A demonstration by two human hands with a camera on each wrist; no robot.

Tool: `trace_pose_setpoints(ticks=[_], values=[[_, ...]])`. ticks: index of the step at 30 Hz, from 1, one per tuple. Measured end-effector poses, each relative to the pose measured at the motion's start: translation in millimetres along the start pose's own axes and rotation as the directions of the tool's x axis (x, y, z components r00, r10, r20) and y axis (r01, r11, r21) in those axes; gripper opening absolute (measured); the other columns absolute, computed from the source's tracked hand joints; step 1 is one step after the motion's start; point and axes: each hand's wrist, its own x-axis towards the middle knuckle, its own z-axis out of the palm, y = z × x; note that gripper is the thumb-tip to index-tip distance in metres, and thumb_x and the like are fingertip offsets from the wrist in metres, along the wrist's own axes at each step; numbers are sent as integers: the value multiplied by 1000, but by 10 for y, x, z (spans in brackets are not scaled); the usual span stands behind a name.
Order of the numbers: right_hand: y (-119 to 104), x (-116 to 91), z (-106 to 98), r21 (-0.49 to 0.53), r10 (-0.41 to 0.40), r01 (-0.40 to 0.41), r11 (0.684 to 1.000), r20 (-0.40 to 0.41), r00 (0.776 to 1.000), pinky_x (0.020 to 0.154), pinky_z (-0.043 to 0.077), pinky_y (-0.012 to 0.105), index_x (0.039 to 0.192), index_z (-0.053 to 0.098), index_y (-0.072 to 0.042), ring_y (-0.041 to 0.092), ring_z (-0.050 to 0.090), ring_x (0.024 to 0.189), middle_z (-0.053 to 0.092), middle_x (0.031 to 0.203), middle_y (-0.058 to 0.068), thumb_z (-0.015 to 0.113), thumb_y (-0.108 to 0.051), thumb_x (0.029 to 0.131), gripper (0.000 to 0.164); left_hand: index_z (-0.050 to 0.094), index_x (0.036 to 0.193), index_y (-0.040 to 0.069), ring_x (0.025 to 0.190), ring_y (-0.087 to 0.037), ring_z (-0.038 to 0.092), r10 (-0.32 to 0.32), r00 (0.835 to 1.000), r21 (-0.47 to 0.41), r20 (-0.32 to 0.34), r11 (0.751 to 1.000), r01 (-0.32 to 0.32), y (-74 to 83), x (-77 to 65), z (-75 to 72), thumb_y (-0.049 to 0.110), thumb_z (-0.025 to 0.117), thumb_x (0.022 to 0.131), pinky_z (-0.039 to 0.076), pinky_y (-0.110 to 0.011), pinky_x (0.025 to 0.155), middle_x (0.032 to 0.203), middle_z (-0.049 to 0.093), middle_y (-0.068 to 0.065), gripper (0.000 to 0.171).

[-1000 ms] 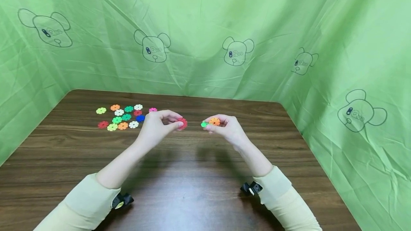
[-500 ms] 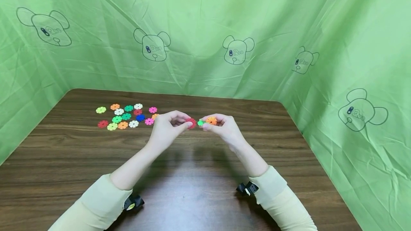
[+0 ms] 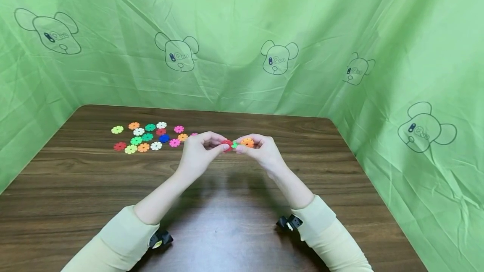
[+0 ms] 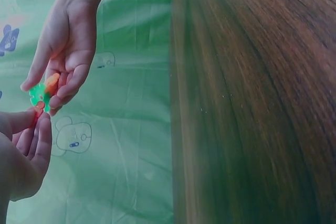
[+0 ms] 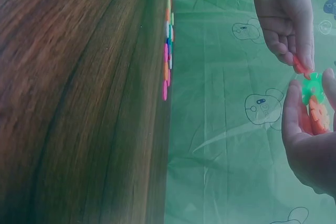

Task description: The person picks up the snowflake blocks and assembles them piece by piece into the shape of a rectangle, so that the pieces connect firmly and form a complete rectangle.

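We note left hand [image 3: 197, 153] pinching red disc [image 3: 227, 145] against green disc [image 3: 234, 144]. Right hand [image 3: 266, 153] pinches green disc and joined orange disc [image 3: 247, 142]. Loose discs [image 3: 147, 137] lie far left.

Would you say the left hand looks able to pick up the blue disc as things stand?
Probably not yet: the left hand pinches a red disc, though the blue disc looks uncovered.
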Motion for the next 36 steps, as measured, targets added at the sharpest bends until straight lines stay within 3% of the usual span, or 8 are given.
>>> trace_pose_setpoints(ticks=[14, 18, 22, 27, 33, 36], values=[[46, 20, 36, -17, 33, -32, 999, 12, 999, 67, 52, 25, 98, 70, 0, 10, 64, 73, 71, 80, -1, 78, -12, 78, 25, 72, 88, 7, 61, -11, 66, -28, 1000, 37, 14, 999, 28, -11, -24, -17, 17, 77, 79, 53, -25, 54, 75, 72, -7, 14], [60, 28, 34, -19, 25, -25, 1000, 26, 999, 68, 52, 27, 97, 70, -2, 11, 64, 73, 71, 80, 0, 77, -14, 79, 23, 71, 92, 5, 62, -11, 66, -38, 999, 24, 30, 999, 37, -38, -17, -34, 17, 76, 80, 56, -31, 57, 79, 72, -10, 18], [43, 28, 35, -7, 19, -19, 1000, 29, 999, 69, 54, 28, 97, 70, -2, 19, 67, 75, 71, 80, 2, 77, -15, 79, 23, 71, 94, 4, 62, -13, 66, -39, 999, 10, 31, 999, 39, -52, -1, -40, 16, 75, 81, 56, -40, 59, 80, 72, -11, 18], [25, 27, 31, -4, 31, -31, 1000, 29, 999, 73, 56, 30, 98, 69, 0, 30, 68, 80, 71, 81, 3, 76, -14, 80, 23, 71, 92, 6, 62, -11, 66, -49, 998, 18, 34, 999, 49, -70, 15, -40, 18, 75, 81, 56, -33, 58, 79, 72, -9, 17], [26, 22, 17, 36, 41, -42, 998, 32, 999, 84, 52, 49, 100, 67, 4, 24, 69, 79, 70, 82, 3, 74, -10, 82, 24, 71, 92, 7, 65, -21, 68, -57, 997, 38, 42, 998, 56, -82, 7, -68, 21, 74, 82, 56, -32, 59, 82, 72, -8, 17], [30, 17, -1, 64, 43, -46, 997, 36, 998, 87, 48, 56, 100, 65, 6, 25, 69, 80, 69, 83, 4, 73, -9, 82, 25, 71, 94, 8, 66, -19, 68, -66, 996, 64, 52, 996, 63, -75, 5, -106, 22, 73, 83, 56, -31, 59, 83, 72, -8, 19]])
